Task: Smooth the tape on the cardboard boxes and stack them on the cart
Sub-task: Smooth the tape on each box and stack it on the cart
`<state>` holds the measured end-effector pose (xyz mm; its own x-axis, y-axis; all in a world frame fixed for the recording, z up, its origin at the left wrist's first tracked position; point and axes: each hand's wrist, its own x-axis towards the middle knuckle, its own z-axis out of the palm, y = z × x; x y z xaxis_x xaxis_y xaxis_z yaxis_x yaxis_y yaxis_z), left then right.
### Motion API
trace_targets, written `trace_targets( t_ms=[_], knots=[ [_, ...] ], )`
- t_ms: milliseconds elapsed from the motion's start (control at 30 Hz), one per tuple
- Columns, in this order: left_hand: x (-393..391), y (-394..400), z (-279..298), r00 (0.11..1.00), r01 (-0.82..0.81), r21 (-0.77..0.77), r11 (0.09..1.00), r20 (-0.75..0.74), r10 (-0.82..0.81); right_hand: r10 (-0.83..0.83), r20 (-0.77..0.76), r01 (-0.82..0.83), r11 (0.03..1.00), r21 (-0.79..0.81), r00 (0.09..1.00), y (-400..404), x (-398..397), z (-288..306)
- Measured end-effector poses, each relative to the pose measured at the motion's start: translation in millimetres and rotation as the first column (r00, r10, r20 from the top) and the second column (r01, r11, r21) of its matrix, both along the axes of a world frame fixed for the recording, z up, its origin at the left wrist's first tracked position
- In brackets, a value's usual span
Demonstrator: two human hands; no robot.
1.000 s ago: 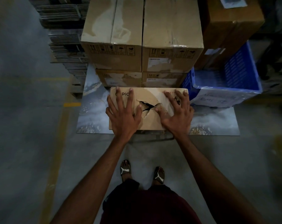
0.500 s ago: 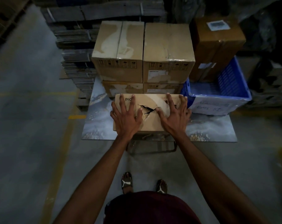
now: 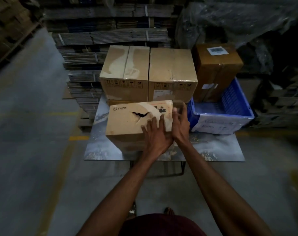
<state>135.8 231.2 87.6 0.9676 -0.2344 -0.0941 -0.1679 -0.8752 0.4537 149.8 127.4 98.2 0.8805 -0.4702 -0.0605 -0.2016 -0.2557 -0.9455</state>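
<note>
A tan cardboard box marked PICO (image 3: 126, 123), with a ragged tear in its top, sits at the front of the cart platform (image 3: 102, 147). My left hand (image 3: 155, 135) lies flat on the right part of the box top, fingers straight and spread. Against the box's right end is my right hand (image 3: 179, 123), fingers straight along the side and thumb on the top edge. Two taped boxes (image 3: 126, 72) (image 3: 172, 68) stand side by side on lower boxes just behind it.
A blue plastic crate (image 3: 233, 106) stands on the cart's right side, with a darker brown labelled box (image 3: 218, 67) behind it. Bundles of flattened cardboard (image 3: 100, 36) are piled at the back. Bare concrete floor with yellow lines spreads to the left.
My left hand slid from the left of the box top to its right part. My right hand came off the top onto the right end. The box now sits slightly turned.
</note>
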Motion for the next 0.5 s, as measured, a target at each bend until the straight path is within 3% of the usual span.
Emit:
trace_targets(
  t_ms=[267, 500],
  knots=[
    [19, 35, 24, 0.983, -0.183, 0.205, 0.962, 0.039, 0.178, 0.276, 0.062, -0.278, 0.884, 0.375, 0.959, 11, 5, 9],
    [29, 56, 37, 0.989, -0.145, 0.185, 0.972, 0.014, 0.145, 0.209, -0.042, -0.148, 0.807, 0.571, 0.977, 27, 7, -8]
  ],
)
